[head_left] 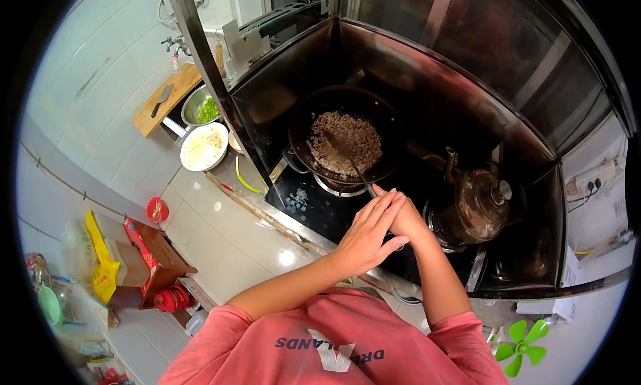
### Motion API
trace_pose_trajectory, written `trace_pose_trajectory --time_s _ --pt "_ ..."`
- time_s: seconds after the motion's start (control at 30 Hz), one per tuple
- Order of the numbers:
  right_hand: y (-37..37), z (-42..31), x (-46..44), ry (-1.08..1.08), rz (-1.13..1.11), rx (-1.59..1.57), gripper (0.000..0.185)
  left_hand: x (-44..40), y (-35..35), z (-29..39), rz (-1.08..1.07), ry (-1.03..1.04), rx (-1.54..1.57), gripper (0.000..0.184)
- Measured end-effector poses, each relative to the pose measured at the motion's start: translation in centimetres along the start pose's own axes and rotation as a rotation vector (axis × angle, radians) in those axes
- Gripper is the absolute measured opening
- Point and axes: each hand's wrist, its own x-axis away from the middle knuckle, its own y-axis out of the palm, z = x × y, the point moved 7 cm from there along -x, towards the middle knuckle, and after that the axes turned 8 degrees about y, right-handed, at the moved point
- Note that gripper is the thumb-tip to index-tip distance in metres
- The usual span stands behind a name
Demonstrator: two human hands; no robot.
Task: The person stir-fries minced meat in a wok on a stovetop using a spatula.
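Note:
My right hand [408, 219] is closed round the handle end of a spatula [359, 171]. The spatula's blade rests in browned minced meat [347, 135] inside a dark wok [390, 111] on the stove. My left hand [367, 226] lies across the right hand with its fingers stretched out and its thumb apart. Part of the right hand's fingers is hidden beneath it. To the right of both hands, a glass-like brown kettle [477, 208] with a lid stands on the other burner.
Left of the stove are a white pan [203, 148], a bowl with chopped greens [207, 110], and a cutting board [183, 78] bearing a cleaver [162, 98]. Metal panels enclose the stove. A wooden cabinet [163, 265] stands lower left, and a green fan [521, 348] lower right.

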Motion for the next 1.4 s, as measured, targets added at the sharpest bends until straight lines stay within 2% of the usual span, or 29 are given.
trace_pose_trajectory --time_s 0.13,0.2,0.23,0.33,0.43,0.5,0.53,0.6,0.63,0.67,0.73,0.77,0.83,0.97,1.03,1.23,1.33,1.4 --pt "-1.4 -0.9 0.3 0.005 -0.087 -0.042 0.049 -0.4 -0.3 0.5 0.014 0.031 -0.012 0.071" --pt "-2.2 -1.4 0.4 0.161 -0.084 -0.07 0.047 -0.4 -0.3 0.5 0.028 0.04 -0.015 0.071" --pt "-1.7 -0.9 0.2 0.161 -0.084 -0.07 0.047 -0.4 -0.2 0.3 0.033 0.03 -0.011 0.071" --pt "-0.3 0.4 -0.4 0.073 -0.1 -0.061 0.047 -0.3 -0.1 0.2 0.037 0.022 -0.011 0.07" --pt "-0.4 -0.2 0.0 0.006 -0.17 -0.253 0.048 -0.5 -0.4 0.5 0.053 0.039 -0.024 0.067" --pt "-1.1 -1.8 0.2 -0.127 -0.06 -0.234 0.036 -0.7 -0.5 0.6 0.067 0.055 -0.035 0.065" --pt "-0.7 -2.0 0.1 -0.127 -0.06 -0.236 0.036 -0.7 -0.5 0.3 0.073 0.043 -0.037 0.062" --pt "0.5 -1.5 -0.3 -0.018 -0.11 -0.243 0.042 -0.7 -0.4 -0.1 0.077 0.032 -0.041 0.06" --pt "0.6 -1.2 -0.2 0.026 -0.11 -0.172 0.052 -0.6 -0.2 -0.5 0.073 0.025 -0.028 0.06" --pt "0.4 -1.3 -0.1 0.026 -0.109 -0.174 0.052 -0.6 -0.1 -0.7 0.069 0.017 -0.016 0.059" --pt "-0.6 -1.6 0.2 0.182 -0.1 -0.073 0.052 -0.9 -0.3 -0.7 0.068 0.033 -0.006 0.057" --pt "0.0 -0.9 0.0 0.182 -0.1 -0.077 0.052 -1.0 -0.3 -0.8 0.05 0.036 -0.01 0.056" --pt "0.6 -1.7 -0.1 -0.131 -0.037 -0.172 0.052 -1.1 -0.2 -0.7 0.026 0.043 -0.015 0.055" --pt "0.1 -2.1 0.6 0.026 -0.053 -0.18 0.055 -1.2 0.2 -1.0 0.009 -0.019 0.013 0.053" --pt "-1.2 -1.8 0.7 0.22 -0.051 -0.181 0.045 -1.5 0.2 -0.8 0.028 -0.017 0.022 0.052" --pt "-0.2 -0.3 -0.6 0.138 -0.054 -0.039 0.038 -2.4 0.5 -0.4 0.022 0.019 -0.017 0.05" --pt "-0.3 -1.2 -0.7 0.076 -0.139 -0.214 0.032 -2.8 0.0 -1.1 -0.034 0.001 0.051 0.051" --pt "-2.1 -2.3 0.1 0.02 -0.12 -0.182 0.029 -3.1 -0.4 -0.2 -0.098 0.029 0.036 0.054"
